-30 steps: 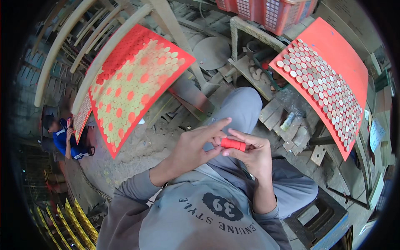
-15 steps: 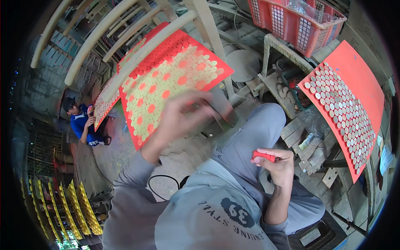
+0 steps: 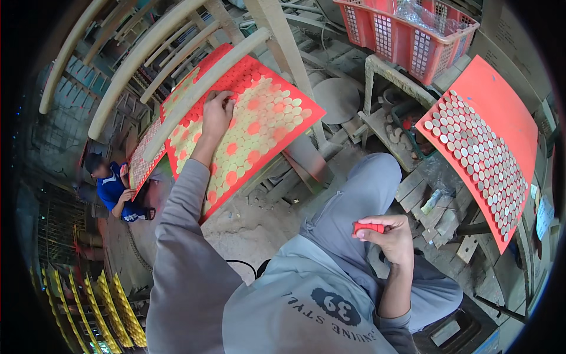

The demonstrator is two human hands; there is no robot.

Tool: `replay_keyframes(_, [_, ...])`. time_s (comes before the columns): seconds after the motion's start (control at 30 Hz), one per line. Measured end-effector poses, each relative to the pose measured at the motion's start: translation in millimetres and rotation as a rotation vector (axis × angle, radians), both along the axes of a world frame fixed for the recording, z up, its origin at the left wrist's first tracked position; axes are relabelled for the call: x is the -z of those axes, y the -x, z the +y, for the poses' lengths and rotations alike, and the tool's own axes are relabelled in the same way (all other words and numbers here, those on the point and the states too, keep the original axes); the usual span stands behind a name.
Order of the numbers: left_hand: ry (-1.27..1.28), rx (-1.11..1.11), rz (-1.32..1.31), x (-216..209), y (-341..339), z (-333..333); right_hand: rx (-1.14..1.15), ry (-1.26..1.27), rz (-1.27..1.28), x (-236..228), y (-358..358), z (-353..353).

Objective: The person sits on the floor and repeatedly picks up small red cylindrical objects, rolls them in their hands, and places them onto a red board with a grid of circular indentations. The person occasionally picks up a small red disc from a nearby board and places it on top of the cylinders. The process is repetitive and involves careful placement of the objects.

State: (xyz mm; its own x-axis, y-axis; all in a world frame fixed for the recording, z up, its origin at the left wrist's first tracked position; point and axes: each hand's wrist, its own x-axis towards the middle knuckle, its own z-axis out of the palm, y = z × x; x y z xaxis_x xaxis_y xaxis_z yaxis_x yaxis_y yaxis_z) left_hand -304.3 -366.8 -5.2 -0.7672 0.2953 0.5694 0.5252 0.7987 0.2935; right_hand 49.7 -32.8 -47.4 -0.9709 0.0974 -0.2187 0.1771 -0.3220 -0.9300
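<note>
My left hand (image 3: 217, 113) reaches out over a red board (image 3: 312, 112) covered with rows of round discs. Its fingers are pinched together at the board's surface, on what looks like a small red disc. Pale yellow-green discs (image 3: 268, 121) fill most of the near part, with scattered red ones among them, and solid red discs (image 3: 243, 74) lie toward the far side. Over my lap, my right hand (image 3: 392, 236) is closed around a short stack of red discs (image 3: 368, 228), held sideways between thumb and fingers.
A wooden rack with rounded bars (image 3: 206, 76) stands over the board's far left part. To the right, another red board (image 3: 501, 100) bears pale discs. A red plastic crate (image 3: 407, 41) sits behind. A person in blue (image 3: 115, 189) works at far left, near yellow strips (image 3: 121, 307).
My left hand has moved away from my lap, forward and left, onto the disc-covered board. My right hand keeps its hold on the red stack with little movement.
</note>
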Motion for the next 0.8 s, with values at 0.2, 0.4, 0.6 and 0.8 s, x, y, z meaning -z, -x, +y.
replay_keyframes(0.2, [0.039,-0.076,-0.01,-11.7,1.5,9.8,0.004,0.018,-0.017,0.5,1.2,0.8])
replay_keyframes(0.4, [0.001,-0.134,-0.001,-9.4,12.1,13.4,-0.001,0.028,-0.006,1.5,3.7,4.4])
replay_keyframes(0.6, [-0.039,-0.084,-0.045,-10.3,5.2,11.8,0.02,0.055,-0.019,6.6,2.1,9.0])
replay_keyframes(0.8, [-0.004,-0.038,-0.059,-8.1,7.2,4.0,0.03,0.045,-0.025,4.9,4.2,11.1])
